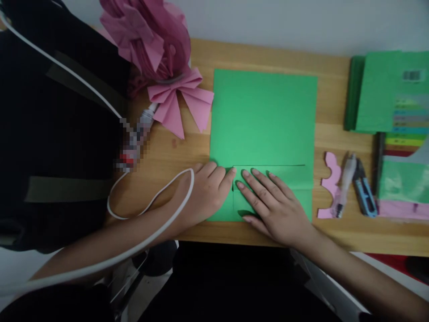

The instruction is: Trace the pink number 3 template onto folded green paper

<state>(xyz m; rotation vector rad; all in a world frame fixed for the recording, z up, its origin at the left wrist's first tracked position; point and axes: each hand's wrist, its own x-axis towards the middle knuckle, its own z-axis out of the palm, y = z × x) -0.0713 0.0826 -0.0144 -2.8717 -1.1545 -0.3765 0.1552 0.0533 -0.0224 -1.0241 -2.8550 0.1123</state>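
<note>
Here, left hand [204, 192] and right hand [275, 208] flat on the green paper [264, 116], fingers [256, 184] outstretched, empty.

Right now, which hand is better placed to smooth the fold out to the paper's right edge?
Probably right: the right hand lies flat on the folded strip, nearer that edge; the left hand sits at the left edge of the green paper.
</note>
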